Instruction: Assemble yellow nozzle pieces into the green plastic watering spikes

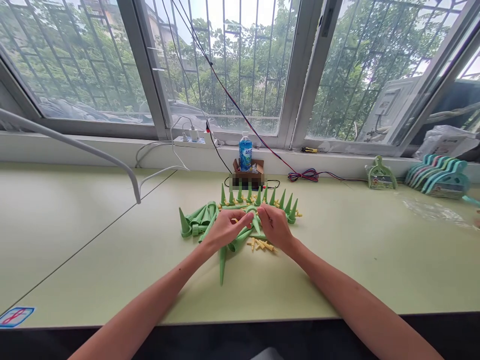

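Fingers of my left hand point(227, 227) close on a green plastic watering spike point(256, 224), whose tip points down toward me. Right beside it, my right hand point(276, 226) is closed in a pinch at the spike's upper end; whatever is between those fingers is hidden. Beneath and left of my hands lies a pile of loose green spikes point(205, 215), with one long spike point(222, 265) pointing toward me. Several small yellow valve pieces point(261, 244) lie just below my right hand. Behind my hands, a row of upright green spikes point(288, 204) has yellow pieces at their bases.
A small cardboard box point(258, 167) and a blue bottle point(245, 152) stand at the back by the window sill. Coiled red and black wire point(305, 175) lies right of them. Small dustpan sets point(437, 175) stand far right; a grey tube point(93, 147) arches over the left.
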The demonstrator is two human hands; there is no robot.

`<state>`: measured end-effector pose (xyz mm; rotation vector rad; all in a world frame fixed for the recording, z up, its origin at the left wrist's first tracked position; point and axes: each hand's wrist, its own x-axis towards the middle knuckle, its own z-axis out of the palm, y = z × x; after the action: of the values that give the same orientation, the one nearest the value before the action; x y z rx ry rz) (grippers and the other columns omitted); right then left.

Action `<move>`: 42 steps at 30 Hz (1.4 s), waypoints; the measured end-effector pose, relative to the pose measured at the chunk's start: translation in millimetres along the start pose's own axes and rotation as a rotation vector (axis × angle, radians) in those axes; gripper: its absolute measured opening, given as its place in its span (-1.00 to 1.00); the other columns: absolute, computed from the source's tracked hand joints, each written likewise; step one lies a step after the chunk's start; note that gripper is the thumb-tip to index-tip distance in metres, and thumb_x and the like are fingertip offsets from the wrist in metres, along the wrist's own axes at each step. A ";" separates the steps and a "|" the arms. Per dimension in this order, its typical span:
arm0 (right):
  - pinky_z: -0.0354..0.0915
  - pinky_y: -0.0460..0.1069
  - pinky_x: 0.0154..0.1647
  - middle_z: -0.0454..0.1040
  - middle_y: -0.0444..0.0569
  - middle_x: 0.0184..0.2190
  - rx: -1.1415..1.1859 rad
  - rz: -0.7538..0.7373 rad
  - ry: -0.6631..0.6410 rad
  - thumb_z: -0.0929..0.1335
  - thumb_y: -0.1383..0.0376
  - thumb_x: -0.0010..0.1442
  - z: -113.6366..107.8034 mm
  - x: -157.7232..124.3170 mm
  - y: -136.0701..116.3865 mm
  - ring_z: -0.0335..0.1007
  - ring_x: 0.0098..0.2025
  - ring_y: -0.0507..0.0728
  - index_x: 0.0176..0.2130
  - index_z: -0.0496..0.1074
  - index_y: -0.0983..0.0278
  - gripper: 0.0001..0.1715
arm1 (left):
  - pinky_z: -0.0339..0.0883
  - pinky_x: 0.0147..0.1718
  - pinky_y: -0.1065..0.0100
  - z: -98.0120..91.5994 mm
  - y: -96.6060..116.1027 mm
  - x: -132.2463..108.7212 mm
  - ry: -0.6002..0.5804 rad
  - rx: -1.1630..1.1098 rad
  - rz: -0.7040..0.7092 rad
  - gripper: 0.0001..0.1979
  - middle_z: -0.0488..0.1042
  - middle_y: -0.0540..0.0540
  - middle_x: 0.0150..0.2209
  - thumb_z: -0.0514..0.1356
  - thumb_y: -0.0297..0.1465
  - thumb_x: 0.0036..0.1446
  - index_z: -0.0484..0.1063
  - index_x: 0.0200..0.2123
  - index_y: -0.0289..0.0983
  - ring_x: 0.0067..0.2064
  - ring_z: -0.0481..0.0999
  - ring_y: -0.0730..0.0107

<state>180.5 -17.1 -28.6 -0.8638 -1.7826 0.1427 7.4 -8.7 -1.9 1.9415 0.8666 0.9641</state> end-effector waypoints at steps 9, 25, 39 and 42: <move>-0.05 -0.10 -0.66 0.09 -0.23 -0.74 0.341 0.368 -0.004 0.17 0.01 0.33 5.5 0.2 -4.7 -0.01 -0.70 -0.06 -0.61 0.10 0.25 -0.42 | 0.24 -0.55 0.50 0.8 -7.2 0.2 0.092 0.029 0.097 -0.69 0.38 0.00 -0.41 0.28 -0.18 0.03 0.43 -0.27 -0.30 -0.46 0.31 0.52; -0.15 -0.11 -0.79 -0.03 -0.29 -0.81 0.764 0.614 -0.044 0.21 -0.02 0.28 9.6 4.5 -6.1 -0.01 -0.83 -0.07 -0.67 0.04 0.23 -0.38 | 0.32 -0.50 0.49 6.6 -16.4 1.9 0.216 0.262 0.350 -0.76 0.37 -0.09 -0.19 0.20 -0.30 0.16 0.36 -0.10 -0.23 -0.39 0.36 0.53; 0.01 -0.09 -0.55 0.12 -0.19 -0.64 0.219 0.231 -0.068 0.13 0.03 0.35 3.4 0.0 -2.6 0.01 -0.58 -0.03 -0.55 0.10 0.25 -0.47 | -0.09 -0.61 0.46 0.5 -4.8 1.3 -0.047 -0.124 -0.043 -0.52 0.11 0.06 -0.59 0.06 -0.03 0.20 0.17 -0.57 -0.29 -0.55 0.06 0.56; 0.00 -0.09 -0.56 0.11 -0.20 -0.65 0.227 0.252 -0.087 0.13 0.02 0.35 3.3 0.1 -2.5 0.01 -0.59 -0.02 -0.55 0.10 0.24 -0.47 | -0.04 -0.59 0.47 -0.6 -5.0 0.4 -0.045 -0.120 -0.013 -0.56 0.12 0.05 -0.56 0.08 -0.06 0.20 0.21 -0.53 -0.29 -0.52 0.12 0.54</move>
<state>176.4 -17.8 -28.7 -0.9241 -1.6920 0.5433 6.0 -5.9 -5.9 1.8468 0.7772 0.9394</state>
